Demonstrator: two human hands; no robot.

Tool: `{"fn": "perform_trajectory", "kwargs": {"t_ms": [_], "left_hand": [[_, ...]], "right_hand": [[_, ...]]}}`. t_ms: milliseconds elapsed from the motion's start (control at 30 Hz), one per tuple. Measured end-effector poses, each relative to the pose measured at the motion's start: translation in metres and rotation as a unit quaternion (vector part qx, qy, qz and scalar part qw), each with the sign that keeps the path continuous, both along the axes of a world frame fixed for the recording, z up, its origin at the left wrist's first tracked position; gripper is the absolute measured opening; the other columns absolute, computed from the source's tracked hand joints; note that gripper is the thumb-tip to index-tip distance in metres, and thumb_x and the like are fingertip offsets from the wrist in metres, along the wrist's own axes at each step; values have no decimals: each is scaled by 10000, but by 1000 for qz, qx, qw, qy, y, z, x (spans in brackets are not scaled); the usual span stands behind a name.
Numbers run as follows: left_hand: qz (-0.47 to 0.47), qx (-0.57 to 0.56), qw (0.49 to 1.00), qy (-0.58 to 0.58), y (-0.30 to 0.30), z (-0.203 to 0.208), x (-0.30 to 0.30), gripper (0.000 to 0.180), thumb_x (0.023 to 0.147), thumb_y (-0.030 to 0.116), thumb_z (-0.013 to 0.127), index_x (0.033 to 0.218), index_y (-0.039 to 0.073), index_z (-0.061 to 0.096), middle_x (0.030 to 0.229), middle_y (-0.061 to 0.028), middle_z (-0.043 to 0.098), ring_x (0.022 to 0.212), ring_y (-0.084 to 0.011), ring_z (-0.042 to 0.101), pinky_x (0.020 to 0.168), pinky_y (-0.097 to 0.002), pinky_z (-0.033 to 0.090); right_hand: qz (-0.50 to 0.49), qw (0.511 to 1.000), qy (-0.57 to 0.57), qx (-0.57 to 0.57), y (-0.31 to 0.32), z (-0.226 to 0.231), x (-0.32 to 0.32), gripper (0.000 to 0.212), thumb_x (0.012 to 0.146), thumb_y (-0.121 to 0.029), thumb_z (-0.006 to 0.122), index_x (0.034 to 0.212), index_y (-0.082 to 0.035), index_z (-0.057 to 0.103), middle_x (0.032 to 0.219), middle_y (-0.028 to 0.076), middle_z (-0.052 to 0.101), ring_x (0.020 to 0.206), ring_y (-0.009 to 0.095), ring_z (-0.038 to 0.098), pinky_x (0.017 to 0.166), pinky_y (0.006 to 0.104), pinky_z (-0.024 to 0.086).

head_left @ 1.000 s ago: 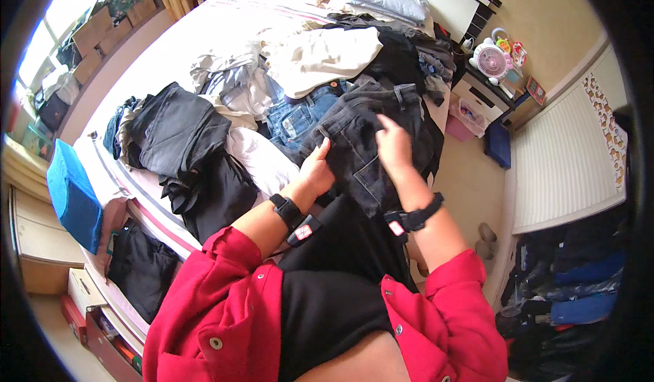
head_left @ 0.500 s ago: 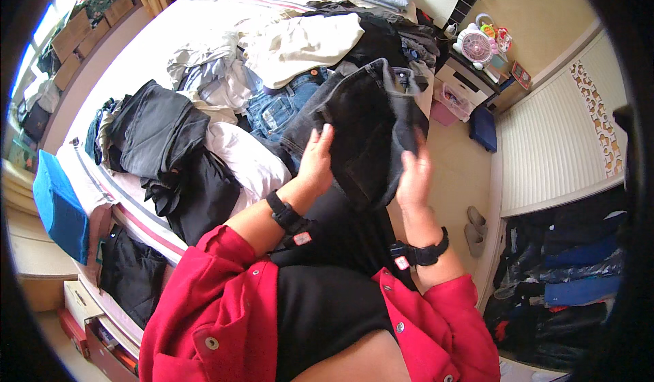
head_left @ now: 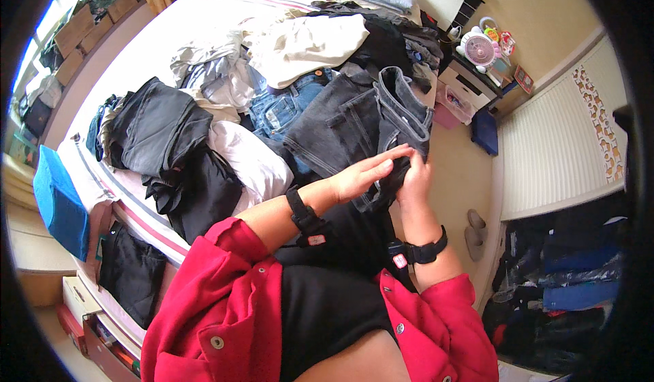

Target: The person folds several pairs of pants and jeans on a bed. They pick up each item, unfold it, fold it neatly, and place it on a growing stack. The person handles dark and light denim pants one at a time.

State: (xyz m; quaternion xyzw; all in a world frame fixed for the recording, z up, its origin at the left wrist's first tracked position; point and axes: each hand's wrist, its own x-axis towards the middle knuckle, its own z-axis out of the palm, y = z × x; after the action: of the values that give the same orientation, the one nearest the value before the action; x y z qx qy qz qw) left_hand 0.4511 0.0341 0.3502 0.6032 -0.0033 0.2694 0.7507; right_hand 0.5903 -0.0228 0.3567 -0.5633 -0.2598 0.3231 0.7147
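Observation:
A pair of dark grey jeans [head_left: 340,120] lies at the near right edge of the bed, partly folded, with its waistband standing up in a loop on the right. My right hand [head_left: 414,181] grips the near right part of the jeans, the bunched cloth between its thumb and fingers. Flat and with fingers stretched out, my left hand [head_left: 368,176] reaches across the jeans, its fingertips touching the cloth by the right hand. Blue jeans [head_left: 289,108] lie just beyond, next to a cream garment [head_left: 306,45]. Left of my hands are a white garment [head_left: 248,161] and folded black trousers [head_left: 157,126].
The bed [head_left: 143,55] holds more piled clothes. A blue fabric box [head_left: 60,201] stands at its left edge. On the right are a nightstand with a small pink fan [head_left: 479,48], slippers [head_left: 475,235] on the floor, and an open cupboard with dark clothes [head_left: 558,273].
The dark grey jeans came down from between my raised hands and now lie flatter on the bed. My left hand moved right across them to beside my right hand.

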Motion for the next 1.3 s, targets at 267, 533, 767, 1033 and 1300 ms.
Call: {"fn": "perform_trajectory", "kwargs": {"t_ms": [267, 533, 767, 1033, 1300], "left_hand": [[550, 88, 766, 321, 65, -55, -10, 608, 758, 294, 714, 1251, 44, 463, 1183, -170, 483, 1030, -302, 533, 906, -374, 427], [380, -108, 884, 248, 110, -40, 9, 275, 765, 215, 720, 944, 39, 609, 826, -62, 635, 768, -182, 599, 675, -292, 465], [223, -356, 907, -34, 79, -54, 21, 348, 871, 243, 578, 1168, 70, 528, 1097, -105, 581, 1008, -218, 539, 891, -326, 414], [92, -534, 828, -146, 60, -71, -45, 772, 845, 676, 344, 1359, 101, 370, 1394, -100, 388, 1281, -288, 331, 1072, -463, 198], [355, -563, 734, 136, 6, -77, -44, 742, 755, 445, 712, 1304, 59, 396, 1216, -93, 518, 1179, -234, 421, 942, -376, 361]], "right_hand": [[-152, 969, 128, 147, -57, 6, 16, 399, 792, -82, 528, 1181, 2, 499, 1202, 120, 528, 1089, 266, 522, 950, 391, 428], [-139, 969, 130, 160, -71, 13, 7, 423, 809, -50, 506, 1231, -27, 479, 1261, 107, 491, 1131, 255, 486, 985, 384, 393], [164, 949, -267, -6, -38, 17, -16, 558, 830, -135, 576, 1329, -6, 362, 1344, 134, 414, 1243, 270, 391, 1055, 346, 272], [181, 890, -406, -103, -11, -30, 7, 600, 735, -108, 689, 1286, -124, 452, 1325, 139, 432, 1247, 279, 384, 1036, 372, 297], [95, 949, 245, -176, 3, -62, 82, 567, 764, -110, 683, 1267, -61, 426, 1191, 104, 537, 1084, 293, 516, 928, 449, 430]]}}
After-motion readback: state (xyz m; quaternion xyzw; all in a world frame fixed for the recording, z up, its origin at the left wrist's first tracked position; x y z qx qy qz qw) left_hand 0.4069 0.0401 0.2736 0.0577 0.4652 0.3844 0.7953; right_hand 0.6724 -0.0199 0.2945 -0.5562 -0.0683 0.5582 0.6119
